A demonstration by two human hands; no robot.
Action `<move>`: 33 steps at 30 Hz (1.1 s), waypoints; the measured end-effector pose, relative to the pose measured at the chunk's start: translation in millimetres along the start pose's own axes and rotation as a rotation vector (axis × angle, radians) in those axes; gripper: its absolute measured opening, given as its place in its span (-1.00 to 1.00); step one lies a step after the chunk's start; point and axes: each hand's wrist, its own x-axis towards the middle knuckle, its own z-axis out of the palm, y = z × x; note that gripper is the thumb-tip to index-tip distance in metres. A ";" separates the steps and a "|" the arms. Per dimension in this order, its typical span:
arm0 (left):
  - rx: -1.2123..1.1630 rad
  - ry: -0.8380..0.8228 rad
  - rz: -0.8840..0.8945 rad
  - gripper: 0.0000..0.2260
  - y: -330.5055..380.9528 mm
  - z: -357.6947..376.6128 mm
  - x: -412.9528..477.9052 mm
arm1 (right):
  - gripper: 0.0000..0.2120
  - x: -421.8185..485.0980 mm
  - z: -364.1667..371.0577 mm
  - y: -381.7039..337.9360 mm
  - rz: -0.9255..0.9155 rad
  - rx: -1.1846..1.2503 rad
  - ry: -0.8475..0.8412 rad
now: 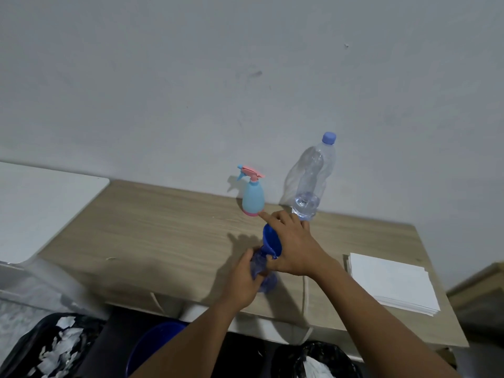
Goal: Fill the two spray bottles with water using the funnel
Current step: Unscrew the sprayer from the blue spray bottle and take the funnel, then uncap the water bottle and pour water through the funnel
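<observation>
A translucent blue spray bottle [262,274] without its head stands near the table's front edge, and my left hand [241,282] grips its body. A blue funnel [271,240] sits tilted in the bottle's neck, held by my right hand [293,246] with the index finger stretched forward. Behind them, by the wall, a light blue spray bottle [253,199] with a pink trigger head stands upright. To its right is a clear water bottle [312,184] with a blue cap, holding a little water at the bottom.
The wooden table [152,230] runs along a grey wall. A stack of white paper [390,282] lies at the right. Below the front edge are a blue bucket [152,347] and two black-lined bins with paper scraps [54,347]. A white surface [35,203] adjoins at the left.
</observation>
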 end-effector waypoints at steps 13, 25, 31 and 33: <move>-0.076 0.003 -0.013 -0.64 -3.5 1.6 1.4 | 0.03 -9.8 22.5 4.4 0.182 0.610 0.085; 0.081 -0.060 -0.057 -0.08 -35.6 -33.1 2.5 | 0.08 -21.8 19.7 16.4 0.203 0.730 0.203; 0.145 0.171 -0.124 -0.44 -7.0 -87.6 69.9 | -0.39 -1.0 -2.7 71.8 0.423 0.749 0.426; 0.089 0.210 -0.068 -0.54 41.1 -90.2 104.2 | -0.42 12.1 -15.2 94.0 0.493 0.727 0.448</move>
